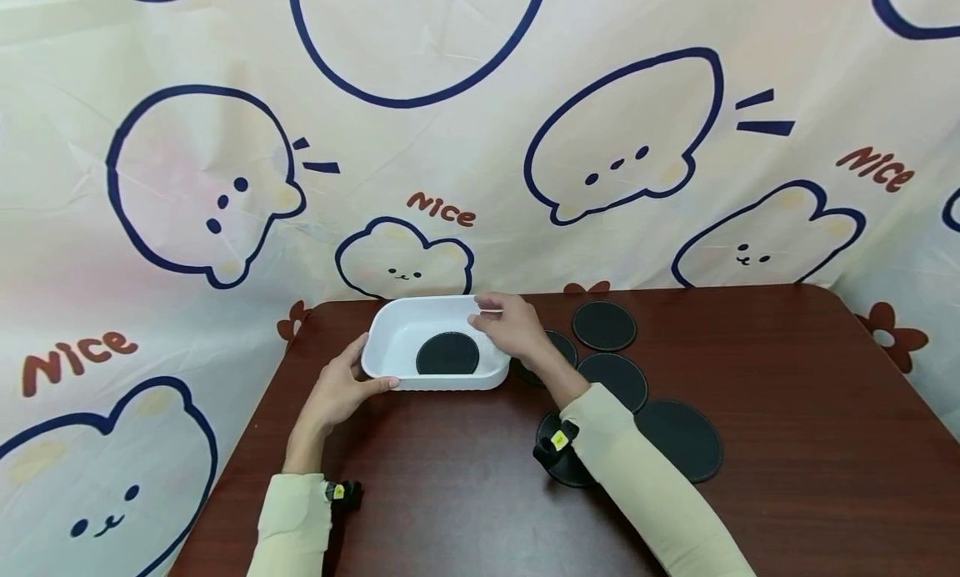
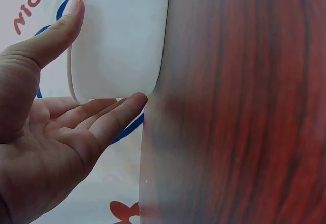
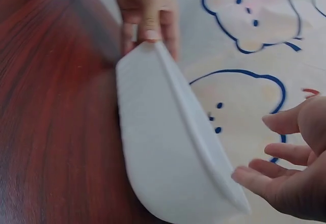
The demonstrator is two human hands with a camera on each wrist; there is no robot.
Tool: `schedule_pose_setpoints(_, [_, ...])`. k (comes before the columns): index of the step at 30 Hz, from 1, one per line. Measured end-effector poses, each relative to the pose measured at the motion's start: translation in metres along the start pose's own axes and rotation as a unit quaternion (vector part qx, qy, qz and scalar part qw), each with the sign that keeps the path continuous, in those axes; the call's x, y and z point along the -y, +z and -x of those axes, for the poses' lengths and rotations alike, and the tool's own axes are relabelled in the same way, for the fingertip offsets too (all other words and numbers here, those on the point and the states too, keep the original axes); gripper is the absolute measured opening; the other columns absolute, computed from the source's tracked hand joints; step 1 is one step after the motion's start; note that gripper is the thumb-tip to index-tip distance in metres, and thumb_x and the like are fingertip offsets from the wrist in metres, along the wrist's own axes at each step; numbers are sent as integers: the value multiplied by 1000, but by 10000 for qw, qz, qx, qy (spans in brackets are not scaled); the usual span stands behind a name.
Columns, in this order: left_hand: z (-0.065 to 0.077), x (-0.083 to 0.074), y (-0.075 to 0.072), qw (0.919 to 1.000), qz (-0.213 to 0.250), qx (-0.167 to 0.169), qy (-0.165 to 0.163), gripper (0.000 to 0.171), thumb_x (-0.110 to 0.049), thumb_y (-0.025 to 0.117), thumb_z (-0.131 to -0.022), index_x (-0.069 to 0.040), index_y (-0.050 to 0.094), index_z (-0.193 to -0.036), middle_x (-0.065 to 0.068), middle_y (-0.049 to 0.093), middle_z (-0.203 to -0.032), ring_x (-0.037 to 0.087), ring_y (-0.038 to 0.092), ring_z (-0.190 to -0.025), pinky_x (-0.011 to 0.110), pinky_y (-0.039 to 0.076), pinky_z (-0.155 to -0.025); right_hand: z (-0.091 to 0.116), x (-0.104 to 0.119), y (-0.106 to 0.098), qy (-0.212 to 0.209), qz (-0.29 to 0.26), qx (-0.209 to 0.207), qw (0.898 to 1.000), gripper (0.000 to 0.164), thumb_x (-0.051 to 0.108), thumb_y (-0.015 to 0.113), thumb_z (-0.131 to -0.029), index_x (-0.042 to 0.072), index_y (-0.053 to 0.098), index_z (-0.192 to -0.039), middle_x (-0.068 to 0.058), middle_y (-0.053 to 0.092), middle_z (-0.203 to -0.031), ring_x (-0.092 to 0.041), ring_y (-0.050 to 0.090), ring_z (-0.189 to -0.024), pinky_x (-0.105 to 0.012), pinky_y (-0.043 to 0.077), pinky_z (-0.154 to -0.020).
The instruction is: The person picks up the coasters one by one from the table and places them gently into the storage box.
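Observation:
A white plastic basin [image 1: 397,383] with rounded corners stands at the table's far edge, and a round black coaster [image 1: 447,353] lies in it. My left hand [image 1: 337,389] grips the basin's left end, thumb on the near rim; in the left wrist view its fingers [image 2: 122,117] press the end wall. Above the basin's right end is my right hand [image 1: 513,327], its fingers loosely bent and nothing held between them. The right wrist view shows those fingers [image 3: 254,180] close to the rim; whether they touch it I cannot tell.
Several more black coasters lie right of the basin, among them a far one [image 1: 604,326], a middle one [image 1: 615,380] and a larger one [image 1: 681,440]. My right forearm partly covers some. Behind the dark wooden table [image 1: 810,427] hangs a printed cloth [image 1: 495,143].

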State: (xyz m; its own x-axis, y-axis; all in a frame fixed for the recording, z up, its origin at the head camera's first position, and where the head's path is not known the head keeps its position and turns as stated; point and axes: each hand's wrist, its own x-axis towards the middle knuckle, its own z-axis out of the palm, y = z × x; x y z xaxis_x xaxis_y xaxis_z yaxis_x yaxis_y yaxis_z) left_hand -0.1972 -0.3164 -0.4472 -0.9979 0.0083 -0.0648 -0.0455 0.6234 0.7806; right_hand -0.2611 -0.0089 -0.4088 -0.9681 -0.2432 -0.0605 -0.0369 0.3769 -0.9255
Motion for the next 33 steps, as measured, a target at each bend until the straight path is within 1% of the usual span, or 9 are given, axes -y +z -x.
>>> schedule_pose_setpoints(3, [0,0,-1,10000,5,4,-5,109,-33,90,-89,-12,24,-172,23,46,-167,44,60,-140,57,52,-113,3,-5,-14,36,-721,190,9972,53,23,69,-106,8,57,-155,-14,62,-154,-32,63,-139,-47,56,-113])
schedule_pose_setpoints(6, [0,0,-2,10000,-12,10,1,109,-33,90,-89,-12,23,-172,22,45,-167,44,59,-140,57,52,-114,7,-12,-27,8,-1401,415,9893,54,19,67,-107,4,53,-157,-19,59,-154,-34,62,-140,-46,56,-112])
schedule_pose_setpoints(7, [0,1,-2,10000,-23,12,6,109,-33,90,-89,-12,23,-172,22,45,-167,43,59,-140,57,52,-114,9,-14,-31,-12,-1554,471,9867,54,18,66,-107,3,52,-157,-21,58,-155,-34,61,-141,-45,56,-112])
schedule_pose_setpoints(11, [1,2,-3,10000,-25,27,9,109,-33,90,-90,-12,22,-172,22,44,-168,43,59,-141,57,52,-114,17,-19,-44,-83,-1921,648,9792,56,16,67,-107,1,49,-158,-24,55,-158,-36,59,-144,-45,56,-112])
schedule_pose_setpoints(15, [1,2,-3,10000,-42,43,8,109,-32,90,-90,-11,21,-172,23,43,-168,43,58,-142,57,52,-114,24,-24,-55,-62,-2218,788,9719,59,14,69,-106,1,47,-159,-26,52,-161,-37,59,-145,-46,55,-112])
schedule_pose_setpoints(18, [1,1,-2,10000,-60,48,30,109,-32,90,-90,-11,21,-172,23,44,-168,44,58,-142,57,52,-114,28,-29,-63,-56,-2306,868,9692,59,15,66,-108,0,45,-160,-27,51,-161,-40,59,-144,-47,56,-111])
schedule_pose_setpoints(23, [0,1,-1,10000,-65,59,20,110,-32,90,-90,-10,21,-172,24,43,-168,44,58,-142,57,52,-114,36,-39,-78,-69,-2170,902,9720,55,18,61,-111,-1,45,-160,-25,55,-159,-39,61,-142,-43,58,-108])
schedule_pose_setpoints(29, [1,0,0,10000,-23,47,0,109,-31,89,-91,-12,21,-173,24,43,-168,44,58,-143,57,52,-113,46,-51,-95,-138,-2174,998,9709,58,20,61,-111,-2,41,-161,-28,50,-162,-38,59,-144,-39,59,-107])
schedule_pose_setpoints(33, [1,-1,0,10000,-27,34,1,108,-31,89,-90,-12,21,-173,24,43,-168,45,58,-142,58,52,-114,53,-60,-106,-125,-2114,1023,9720,58,22,61,-111,-1,42,-161,-29,50,-161,-34,62,-142,-38,60,-106])
